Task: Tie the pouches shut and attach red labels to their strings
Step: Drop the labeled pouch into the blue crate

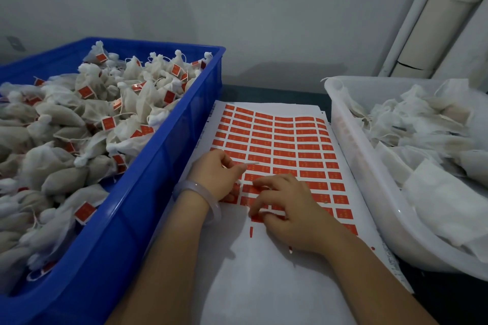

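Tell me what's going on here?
A person is working at a label sheet lying between two bins. The right hand appears to pinch a red label off the sheet's lower rows, while the left hand, wearing a bracelet, pinches a thin pale strand. The blue crate on the left holds tied, labelled pouches; the white tub on the right holds unlabelled pouches.

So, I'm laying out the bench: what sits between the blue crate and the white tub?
The label sheet fills that gap in the head view, with the left hand, pinching a thin string, and the right hand on it.
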`<action>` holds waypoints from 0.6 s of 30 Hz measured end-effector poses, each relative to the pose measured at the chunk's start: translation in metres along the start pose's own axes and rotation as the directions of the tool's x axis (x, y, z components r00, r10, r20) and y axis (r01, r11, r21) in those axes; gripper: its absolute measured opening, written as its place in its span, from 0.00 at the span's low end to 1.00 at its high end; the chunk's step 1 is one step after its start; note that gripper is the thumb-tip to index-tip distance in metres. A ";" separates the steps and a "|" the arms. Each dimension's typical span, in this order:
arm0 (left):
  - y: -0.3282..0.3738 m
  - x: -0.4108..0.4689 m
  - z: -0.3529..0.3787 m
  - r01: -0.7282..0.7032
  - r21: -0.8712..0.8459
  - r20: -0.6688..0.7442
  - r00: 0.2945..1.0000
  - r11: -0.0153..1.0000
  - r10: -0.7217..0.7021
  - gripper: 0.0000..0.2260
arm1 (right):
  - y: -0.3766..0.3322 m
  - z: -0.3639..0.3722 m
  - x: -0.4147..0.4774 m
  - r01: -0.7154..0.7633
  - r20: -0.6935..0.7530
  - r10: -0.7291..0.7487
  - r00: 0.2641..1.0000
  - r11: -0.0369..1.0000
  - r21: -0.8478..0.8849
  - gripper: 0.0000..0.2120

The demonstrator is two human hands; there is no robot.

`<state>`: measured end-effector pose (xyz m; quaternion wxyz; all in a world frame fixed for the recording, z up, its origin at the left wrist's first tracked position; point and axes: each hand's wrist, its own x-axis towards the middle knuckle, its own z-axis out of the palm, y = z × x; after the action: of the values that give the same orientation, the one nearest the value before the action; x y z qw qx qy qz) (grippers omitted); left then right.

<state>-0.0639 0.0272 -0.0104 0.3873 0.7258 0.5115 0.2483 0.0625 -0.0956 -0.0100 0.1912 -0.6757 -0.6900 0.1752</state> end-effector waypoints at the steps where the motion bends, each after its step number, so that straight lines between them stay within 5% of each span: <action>1: -0.002 0.001 0.001 0.000 0.002 0.004 1.000 1.000 0.000 0.08 | 0.000 0.001 0.002 0.005 -0.005 -0.005 1.000 1.000 -0.016 0.09; 18: -0.004 0.001 0.004 0.000 0.014 0.012 1.000 1.000 0.000 0.06 | 0.007 0.008 0.006 0.037 -0.003 -0.038 0.999 0.999 -0.038 0.10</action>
<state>-0.0628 0.0272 -0.0158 0.3852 0.7299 0.5110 0.2402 0.0646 -0.0892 -0.0201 0.1830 -0.6665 -0.7054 0.1573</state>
